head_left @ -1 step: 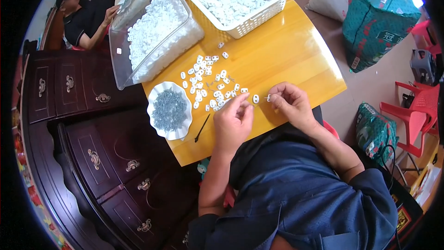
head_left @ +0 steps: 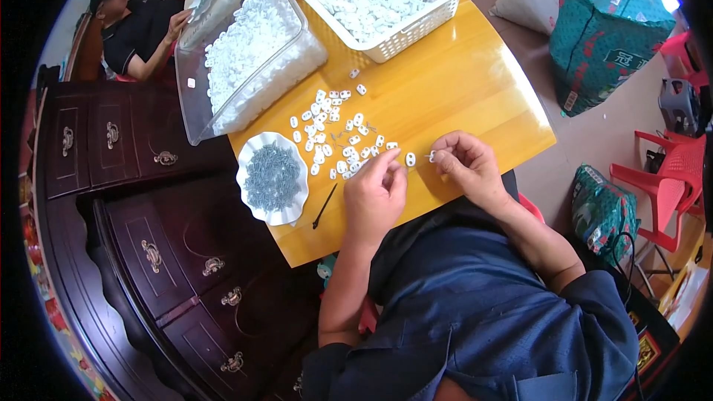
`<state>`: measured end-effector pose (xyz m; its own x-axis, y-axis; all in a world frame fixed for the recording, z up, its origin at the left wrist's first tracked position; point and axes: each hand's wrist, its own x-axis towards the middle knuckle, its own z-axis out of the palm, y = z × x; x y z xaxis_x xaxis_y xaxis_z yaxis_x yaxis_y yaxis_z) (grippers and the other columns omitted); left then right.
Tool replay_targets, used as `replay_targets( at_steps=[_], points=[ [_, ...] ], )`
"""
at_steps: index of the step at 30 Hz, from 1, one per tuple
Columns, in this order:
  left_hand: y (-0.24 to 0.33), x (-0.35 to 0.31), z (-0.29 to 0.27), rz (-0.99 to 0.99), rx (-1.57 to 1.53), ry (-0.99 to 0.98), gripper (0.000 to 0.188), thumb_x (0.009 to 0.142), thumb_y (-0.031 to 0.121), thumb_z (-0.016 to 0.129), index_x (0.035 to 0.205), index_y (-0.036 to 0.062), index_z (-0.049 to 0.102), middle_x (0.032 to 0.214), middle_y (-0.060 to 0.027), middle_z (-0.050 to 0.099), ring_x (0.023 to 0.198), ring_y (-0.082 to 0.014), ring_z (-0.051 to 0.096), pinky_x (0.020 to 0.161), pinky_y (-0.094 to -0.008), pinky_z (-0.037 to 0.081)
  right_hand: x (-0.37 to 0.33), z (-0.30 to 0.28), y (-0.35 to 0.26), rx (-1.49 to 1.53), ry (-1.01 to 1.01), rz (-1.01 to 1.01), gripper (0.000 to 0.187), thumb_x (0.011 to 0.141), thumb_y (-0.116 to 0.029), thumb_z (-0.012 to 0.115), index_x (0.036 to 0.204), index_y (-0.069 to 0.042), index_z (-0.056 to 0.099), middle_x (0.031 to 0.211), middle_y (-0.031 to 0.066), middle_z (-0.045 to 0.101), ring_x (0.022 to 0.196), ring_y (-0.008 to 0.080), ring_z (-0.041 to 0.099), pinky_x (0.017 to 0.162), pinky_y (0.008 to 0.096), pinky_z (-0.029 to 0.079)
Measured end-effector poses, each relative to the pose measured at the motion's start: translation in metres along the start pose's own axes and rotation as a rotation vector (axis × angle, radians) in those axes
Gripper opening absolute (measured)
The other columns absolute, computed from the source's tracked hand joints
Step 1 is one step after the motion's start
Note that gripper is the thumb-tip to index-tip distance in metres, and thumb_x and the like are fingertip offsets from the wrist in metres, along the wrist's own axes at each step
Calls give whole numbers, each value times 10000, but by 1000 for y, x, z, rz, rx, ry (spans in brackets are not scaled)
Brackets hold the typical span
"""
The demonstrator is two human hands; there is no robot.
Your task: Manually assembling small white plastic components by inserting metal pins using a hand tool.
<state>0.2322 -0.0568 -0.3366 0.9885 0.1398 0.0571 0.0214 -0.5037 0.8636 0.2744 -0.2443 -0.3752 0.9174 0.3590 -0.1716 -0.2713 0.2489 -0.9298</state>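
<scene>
My right hand (head_left: pixel 469 167) is closed at the right of the table, thumb and fingertips pinching a small white plastic piece (head_left: pixel 432 156) with a thin metal pin sticking out of it. To its left, my left hand (head_left: pixel 376 191) is half curled over the tabletop; whatever its fingers hold, if anything, is hidden. Between the hands lies one white oval two-hole piece (head_left: pixel 411 159). A loose scatter of similar white pieces (head_left: pixel 319 120) spreads beyond my left hand, with a few loose metal pins (head_left: pixel 338 136) among them. A white scalloped dish (head_left: pixel 241 178) of grey metal pins stands at the left.
A clear tub (head_left: pixel 301 56) and a white basket (head_left: pixel 416 43), both full of white pieces, stand at the far side. A thin black tool (head_left: pixel 324 206) lies by the dish. Dark drawers (head_left: pixel 148 252) flank the table; another person (head_left: pixel 137 33) sits far left. Green bags (head_left: pixel 605 37) stand right.
</scene>
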Motion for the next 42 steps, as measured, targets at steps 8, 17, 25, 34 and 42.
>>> replay_targets(
  at_steps=[8, 17, 25, 34, 42],
  points=[
    [-6, 8, 17, 209, 461, 70, 186, 867, 86, 753, 1044, 37, 730, 876, -110, 693, 678, -260, 698, 613, -364, 544, 3, 0, 2, -22, 51, -27, 162, 974, -55, 680, 1119, 17, 669, 873, -26, 669, 754, 22, 582, 669, 188, 475],
    [-16, 1, 13, -115, -158, -44, 128, 932, 7, 696, 1059, 0, 698, 825, -30, 663, 640, -104, 625, 585, -267, 505, 4, -2, 0, -18, 41, -8, 152, 972, -60, 682, 1102, 20, 677, 867, -25, 673, 751, 25, 585, 672, 193, 480],
    [-5, -6, 12, -292, -641, 35, 180, 977, -7, 639, 1155, -32, 650, 939, -44, 696, 701, -54, 609, 627, -199, 504, 3, -1, -6, 35, 43, 22, 156, 987, -62, 668, 1119, 21, 660, 904, -10, 675, 793, 50, 605, 726, 207, 500],
    [6, -19, 30, -311, -743, -142, 251, 962, -24, 662, 1211, -7, 638, 985, -39, 710, 779, -45, 639, 653, -199, 524, 4, 0, -6, 164, 164, -8, 151, 991, -81, 662, 1115, 4, 651, 903, -1, 670, 777, 58, 613, 714, 219, 514],
    [21, -26, 62, -342, -751, -254, 229, 955, -34, 652, 1177, -6, 601, 896, -9, 662, 745, -50, 624, 647, -205, 527, 4, 1, -4, 295, 242, 8, 143, 992, -83, 656, 1121, -21, 647, 951, 4, 673, 812, 74, 624, 724, 219, 523]
  ],
)
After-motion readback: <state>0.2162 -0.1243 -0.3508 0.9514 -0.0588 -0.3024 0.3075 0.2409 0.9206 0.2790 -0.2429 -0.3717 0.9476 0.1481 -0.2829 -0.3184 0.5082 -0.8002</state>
